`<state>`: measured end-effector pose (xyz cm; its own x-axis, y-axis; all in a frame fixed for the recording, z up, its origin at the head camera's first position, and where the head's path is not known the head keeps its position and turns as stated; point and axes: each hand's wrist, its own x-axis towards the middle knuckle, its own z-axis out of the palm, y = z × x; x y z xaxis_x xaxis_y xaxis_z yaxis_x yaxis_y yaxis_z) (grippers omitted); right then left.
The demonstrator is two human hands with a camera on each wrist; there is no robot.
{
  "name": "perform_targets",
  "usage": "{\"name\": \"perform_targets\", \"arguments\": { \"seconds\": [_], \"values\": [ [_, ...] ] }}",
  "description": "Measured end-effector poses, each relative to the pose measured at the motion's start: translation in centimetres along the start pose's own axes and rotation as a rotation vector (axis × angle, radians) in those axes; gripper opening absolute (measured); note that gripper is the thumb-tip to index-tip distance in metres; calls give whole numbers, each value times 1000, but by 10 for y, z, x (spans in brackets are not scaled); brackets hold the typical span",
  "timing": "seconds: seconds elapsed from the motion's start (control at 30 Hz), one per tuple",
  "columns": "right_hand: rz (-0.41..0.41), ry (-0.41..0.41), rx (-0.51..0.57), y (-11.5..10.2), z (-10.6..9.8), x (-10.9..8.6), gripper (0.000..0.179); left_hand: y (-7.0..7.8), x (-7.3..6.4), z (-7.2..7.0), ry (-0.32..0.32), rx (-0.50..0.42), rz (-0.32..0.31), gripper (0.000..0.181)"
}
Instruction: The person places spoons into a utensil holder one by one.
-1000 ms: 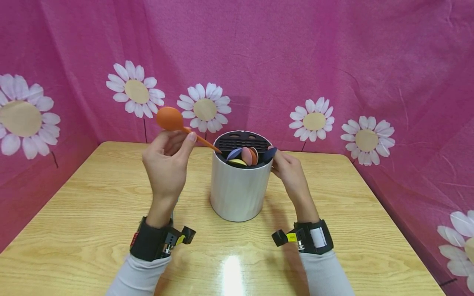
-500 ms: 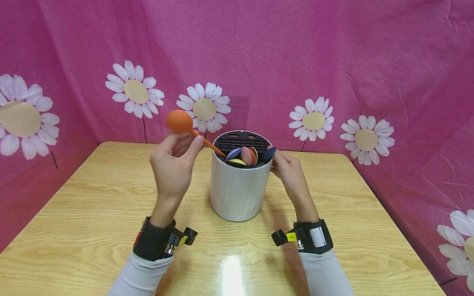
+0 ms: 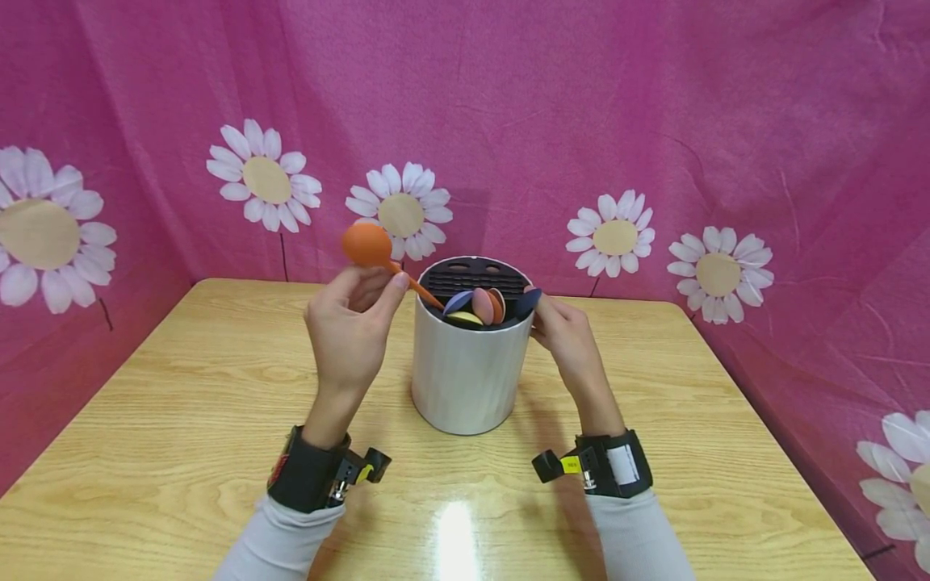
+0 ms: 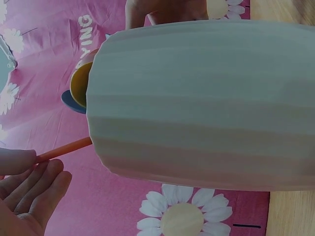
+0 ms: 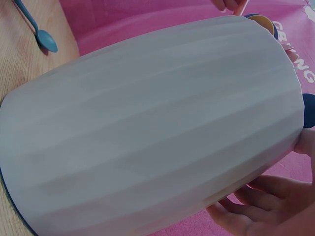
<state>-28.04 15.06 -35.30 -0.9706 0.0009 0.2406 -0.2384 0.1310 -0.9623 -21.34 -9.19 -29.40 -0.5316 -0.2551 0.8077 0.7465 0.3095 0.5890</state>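
Note:
A white ribbed utensil holder (image 3: 465, 375) with a black slotted insert (image 3: 475, 278) stands upright on the table. My left hand (image 3: 349, 327) pinches the handle of an orange spoon (image 3: 367, 244), its bowl up to the left; the handle's lower end dips inside the rim, as the orange handle (image 4: 66, 148) also shows in the left wrist view. My right hand (image 3: 570, 339) grips the holder's right wall at the rim, beside a dark blue spoon (image 3: 528, 303). Lilac (image 3: 459, 302), pink (image 3: 483, 306) and yellow spoon bowls (image 3: 465, 319) show in the opening; their handles are hidden.
A teal spoon (image 5: 47, 41) lies on the wooden table (image 3: 450, 476), seen in the right wrist view and hidden from the head view. A pink cloth (image 3: 508, 121) with white daisies hangs behind and at both sides of the table.
My left hand has moved right and slightly down with the orange spoon, and the handle's end sits further into the holder. The right hand and the holder have stayed in place.

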Motion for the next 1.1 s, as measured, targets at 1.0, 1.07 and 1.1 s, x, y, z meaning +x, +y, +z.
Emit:
{"name": "perform_targets", "arguments": {
  "seconds": [1.0,1.07,1.1],
  "values": [
    [15,-1,0,-1,-1,0,57,-21,-9,14,-62,25,8,17],
    [17,0,1,0,-1,0,57,-30,-10,15,-67,27,10,17],
    [17,0,-1,0,-1,1,57,-34,-10,15,-71,27,8,17]
  ]
}}
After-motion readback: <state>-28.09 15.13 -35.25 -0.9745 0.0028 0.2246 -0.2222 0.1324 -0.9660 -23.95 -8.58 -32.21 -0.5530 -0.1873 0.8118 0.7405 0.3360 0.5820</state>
